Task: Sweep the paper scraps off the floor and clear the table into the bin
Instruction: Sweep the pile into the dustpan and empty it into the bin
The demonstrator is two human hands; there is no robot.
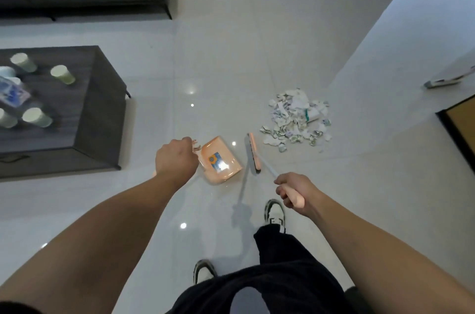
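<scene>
Peach dustpan point(221, 159) gripped by left fingers point(189, 139), broom point(253, 153) by right point(284, 189); scraps point(295, 118) beside, cups point(63, 74) on table point(100, 107)

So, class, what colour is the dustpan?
Pale orange dustpan, with a blue label inside; the head view shows it.

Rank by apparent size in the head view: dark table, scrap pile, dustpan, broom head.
1. dark table
2. scrap pile
3. dustpan
4. broom head
The table sits partly out of frame.
</scene>
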